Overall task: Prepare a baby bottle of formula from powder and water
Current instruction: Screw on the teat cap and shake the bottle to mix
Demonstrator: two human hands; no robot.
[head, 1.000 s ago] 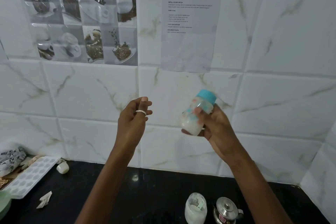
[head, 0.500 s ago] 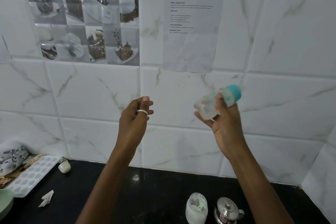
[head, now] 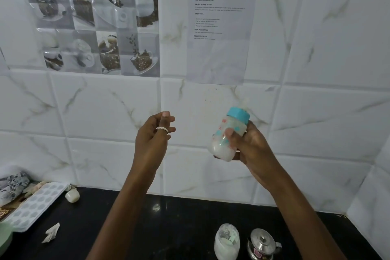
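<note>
Counted one baby bottle (head: 220,146), one jar (head: 226,241), one steel pot (head: 262,244). Gripped bottle in right hand (head: 251,145), above counter (head: 168,228): tilted, milky inside, teal collar. Held left hand (head: 154,137) loosely curled, empty.

A single camera sits on the person's head, facing forward at the tiled wall (head: 105,112) from close by and tipped slightly down, so the black counter (head: 179,228) shows only as a strip along the bottom. Both forearms rise into frame from the lower edge. The left hand (head: 152,141) and the right hand (head: 253,148), which grips the baby bottle (head: 230,126), sit near the middle. The wide lens bows the tile lines outward at the sides.
</note>
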